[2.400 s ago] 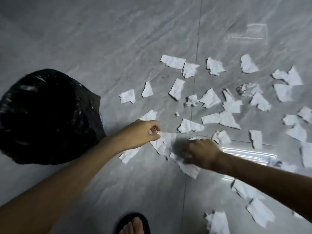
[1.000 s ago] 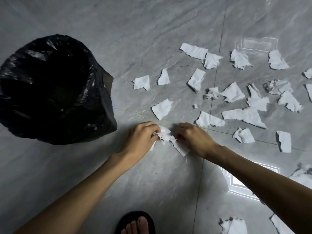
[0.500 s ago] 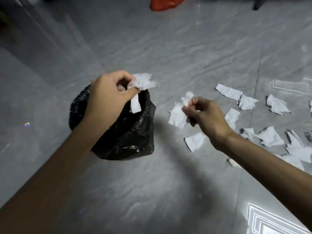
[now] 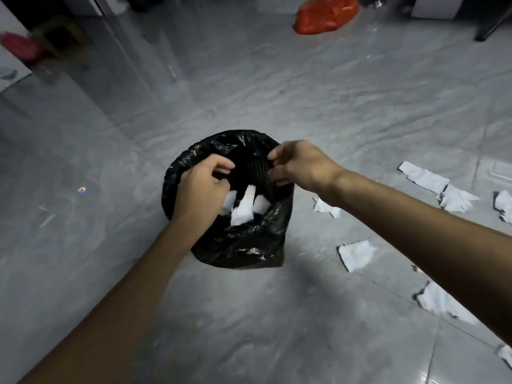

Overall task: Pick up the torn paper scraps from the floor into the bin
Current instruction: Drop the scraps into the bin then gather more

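Note:
The bin (image 4: 243, 250), lined with a black plastic bag, stands on the grey floor in the middle of the view. Both hands are over its mouth. My left hand (image 4: 201, 189) hovers at the left rim, thumb and fingers loosely apart. White paper scraps (image 4: 243, 206) sit just under its fingertips inside the bag. My right hand (image 4: 300, 167) is above the right rim with fingers spread and nothing in it. Several torn paper scraps lie on the floor to the right, such as one (image 4: 357, 254) near the bin and another (image 4: 422, 177) farther off.
An orange plastic bag (image 4: 325, 13) lies on the floor at the far top. A dark furniture leg (image 4: 490, 26) stands at the top right. A wall or cabinet edge (image 4: 16, 67) runs along the top left. Bare grey tiles surround the bin.
Both hands lifted scraps off the floor and carried them left to the bin. The scraps have left both hands and are inside the bag. The view tilted up and left.

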Demonstrator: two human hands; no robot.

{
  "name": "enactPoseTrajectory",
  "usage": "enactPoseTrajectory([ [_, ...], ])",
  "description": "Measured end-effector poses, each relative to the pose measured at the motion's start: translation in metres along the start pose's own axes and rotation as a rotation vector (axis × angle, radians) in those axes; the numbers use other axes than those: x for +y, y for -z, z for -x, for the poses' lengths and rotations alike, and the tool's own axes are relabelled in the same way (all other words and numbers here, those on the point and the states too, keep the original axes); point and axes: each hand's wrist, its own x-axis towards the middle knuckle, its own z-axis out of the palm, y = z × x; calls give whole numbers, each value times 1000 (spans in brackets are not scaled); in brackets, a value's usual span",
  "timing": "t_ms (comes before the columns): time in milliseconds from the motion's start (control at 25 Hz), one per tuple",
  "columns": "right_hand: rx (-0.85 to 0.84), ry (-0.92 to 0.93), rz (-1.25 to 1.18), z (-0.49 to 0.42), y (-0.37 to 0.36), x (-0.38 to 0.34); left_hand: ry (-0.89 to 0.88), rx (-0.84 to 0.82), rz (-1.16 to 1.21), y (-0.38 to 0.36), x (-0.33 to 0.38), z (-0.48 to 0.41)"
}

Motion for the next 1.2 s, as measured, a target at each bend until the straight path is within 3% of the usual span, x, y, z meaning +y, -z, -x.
enactPoseTrajectory([
  [120,132,44,-25,29,38,21,-112,11,94,-7,41,8],
  [200,185,0,95,58,75,55,-209,-49,127,-22,73,17],
  [280,199,-118,334,92,110,107,-305,-222,127,-45,100,28],
  [400,190,-365,781,145,141,189,-382,-608,26,-92,118,41],
  [480,179,-462,891,168,139,229,-340,-780,-56,-121,120,46],
  [560,195,-455,932,181,130,254,-317,-844,-148,-156,118,54],
  [800,390,-225,668,175,133,267,-316,-827,-407,-251,78,80],
  [880,455,-170,615,156,140,266,-301,-766,-338,-263,63,82],
  [1000,411,-184,710,128,143,277,-295,-731,-193,-265,54,80],
  [1200,400,-133,762,123,142,287,-263,-375,-167,-269,58,19],
])
